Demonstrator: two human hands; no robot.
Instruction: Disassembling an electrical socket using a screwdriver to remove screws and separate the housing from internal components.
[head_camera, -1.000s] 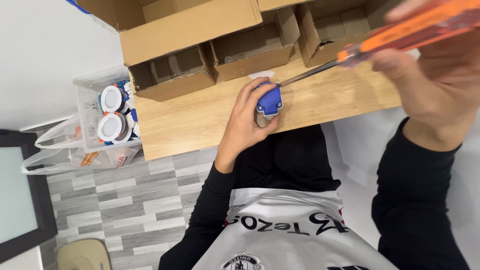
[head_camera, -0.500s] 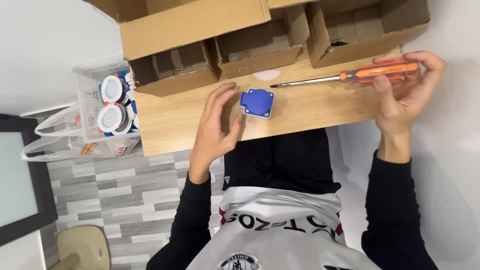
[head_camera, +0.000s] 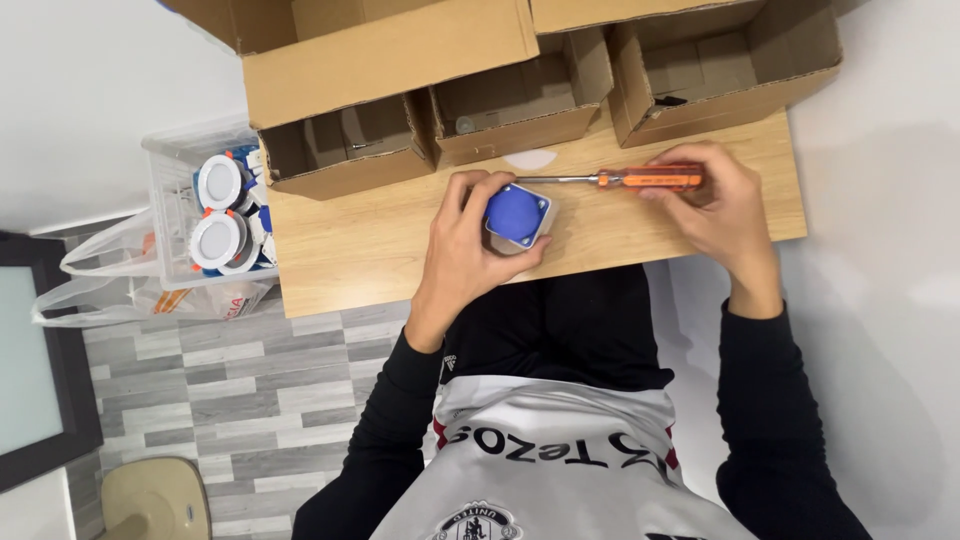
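Gripping blue square part (head_camera: 518, 214): left hand (head_camera: 462, 245); right hand (head_camera: 722, 205), orange screwdriver (head_camera: 625, 179).

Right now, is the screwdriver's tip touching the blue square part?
Touching, it seems: the head view shows the screwdriver shaft's tip meeting the top edge of the blue square part, held by the left hand.

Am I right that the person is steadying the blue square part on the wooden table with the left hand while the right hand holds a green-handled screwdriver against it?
Not quite: the screwdriver has an orange handle, not green, as the head view shows. The rest holds: the left hand steadies the blue square part on the wooden table, and the right hand holds the screwdriver, its tip at the part's top edge.
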